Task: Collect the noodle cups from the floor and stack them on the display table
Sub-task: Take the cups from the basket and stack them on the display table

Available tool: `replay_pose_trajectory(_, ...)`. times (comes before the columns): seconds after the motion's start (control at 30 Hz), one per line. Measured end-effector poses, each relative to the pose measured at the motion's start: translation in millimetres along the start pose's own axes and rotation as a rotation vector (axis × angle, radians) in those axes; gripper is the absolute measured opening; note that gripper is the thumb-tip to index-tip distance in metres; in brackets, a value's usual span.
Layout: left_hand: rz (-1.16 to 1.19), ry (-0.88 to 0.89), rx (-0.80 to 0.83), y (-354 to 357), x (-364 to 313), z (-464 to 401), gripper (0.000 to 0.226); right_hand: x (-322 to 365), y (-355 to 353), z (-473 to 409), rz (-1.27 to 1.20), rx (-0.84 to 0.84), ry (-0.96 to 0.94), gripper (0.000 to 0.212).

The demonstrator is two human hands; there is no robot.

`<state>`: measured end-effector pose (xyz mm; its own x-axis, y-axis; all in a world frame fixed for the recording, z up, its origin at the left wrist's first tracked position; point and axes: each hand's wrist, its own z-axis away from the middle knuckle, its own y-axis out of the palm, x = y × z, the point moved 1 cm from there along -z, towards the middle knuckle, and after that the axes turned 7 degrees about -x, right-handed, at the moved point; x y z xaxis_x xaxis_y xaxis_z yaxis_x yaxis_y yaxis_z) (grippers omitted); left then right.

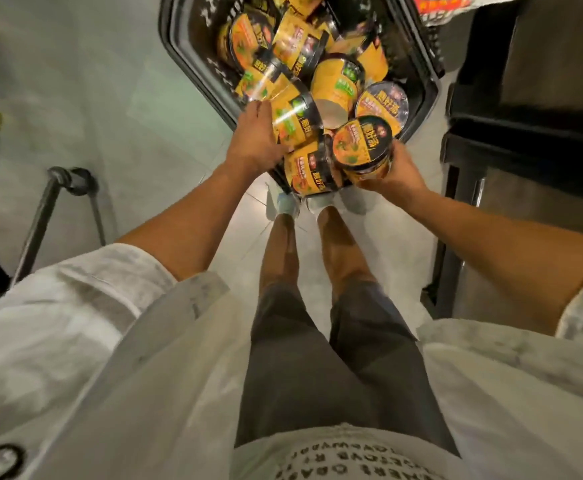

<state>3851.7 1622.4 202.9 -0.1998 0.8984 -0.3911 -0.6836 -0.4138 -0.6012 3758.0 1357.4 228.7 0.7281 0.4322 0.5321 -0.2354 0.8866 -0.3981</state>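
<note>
Right hand grips upright noodle cup at 1 o'clock of the feet, left hand cups a tilted noodle cup at 11 o'clock; more cups piled in black tray at 12 o'clock

The noodle cups heaped in the black bin are yellow-orange with black rim bands, small green patches and black-and-yellow lids showing an orange soup picture; the one in the right hand, the held cup, shows the same lid with yellow characters on black. The bin's inner wall near its left edge carries white lettering, and the floor is pale grey-green. The person wears a white shirt faintly marbled with grey, dark grey shorts, a white top with black letters and pale shoes.
</note>
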Motion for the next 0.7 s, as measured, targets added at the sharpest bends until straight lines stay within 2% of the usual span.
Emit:
replay_pose_trajectory(0.13, -0.017, 0.015, 0.037, 6, 6, -16, 0.105, -14, 12, -17, 0.044, -0.035, -0.088, 0.082)
replay_pose_trajectory(0.2, 0.002, 0.016, 0.058, 8, 6, -21, 0.11, -21, 12, -15, 0.012, -0.059, -0.099, 0.074)
replay_pose_trajectory(0.3, -0.001, 0.015, 0.072, 6, 1, -28, 0.099, -14, 6, -4, -0.09, -0.084, -0.025, 0.055)
replay_pose_trajectory(0.43, 0.003, -0.023, 0.094, -10, -4, -30, 0.078, -5, -3, 0, -0.267, -0.093, 0.1, 0.059)
replay_pose_trajectory(0.5, 0.118, -0.077, 0.089, -25, -10, -22, 0.074, 2, -13, 8, -0.338, -0.135, 0.22, 0.076)
replay_pose_trajectory(0.57, 0.232, -0.145, 0.035, -43, -17, -11, 0.068, 11, -25, 17, -0.422, -0.147, 0.257, 0.087)
replay_pose_trajectory(0.63, 0.358, -0.221, -0.035, -63, -28, 6, 0.063, 28, -39, 36, -0.509, -0.137, 0.247, 0.093)
replay_pose_trajectory(0.7, 0.491, -0.28, -0.074, -83, -45, 29, 0.071, 48, -54, 60, -0.607, -0.186, 0.234, 0.089)
